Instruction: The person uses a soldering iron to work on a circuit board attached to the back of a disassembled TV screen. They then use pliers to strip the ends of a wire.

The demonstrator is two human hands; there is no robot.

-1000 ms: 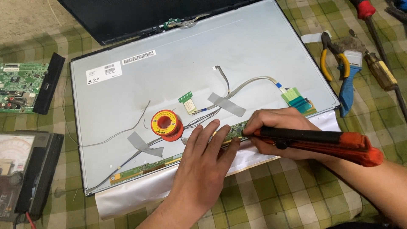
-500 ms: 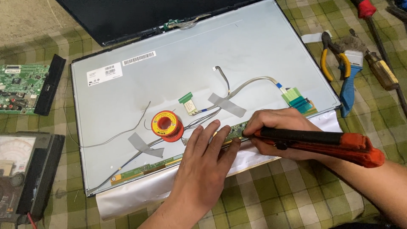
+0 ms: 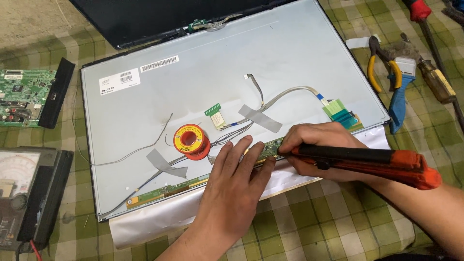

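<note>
Left hand: the left hand [image 3: 237,186] lies palm down, fingers stretched out and slightly spread, fingertips pressing on the strip board [image 3: 193,182] at the panel's near edge – no visible shift from half a second ago.
Right hand: the right hand [image 3: 321,152] is wrapped around the iron [image 3: 360,162], pinching its black barrel near the front; same grip as before.
Iron: black barrel, orange handle, lying nearly level and pointing left; its tip meets the strip board just beside the left fingertips. It sits where it did a second ago.
Strip board: a narrow green strip running along the panel's [image 3: 232,77] lower edge, above the white sheet [image 3: 169,215].
Solder: an orange spool [image 3: 190,140] rests on the panel, just left of the left fingertips – unmoved.
Cables: thin wires held down by grey tape [image 3: 260,118]; a green flex connector [image 3: 341,112] lies near the right hand.
Around: pliers [image 3: 382,67] and a blue tool [image 3: 401,92] to the right, a circuit board [image 3: 21,96] and a meter [image 3: 19,193] to the left, all on the checked cloth [image 3: 328,222].
Change: none that shows between frames.
</note>
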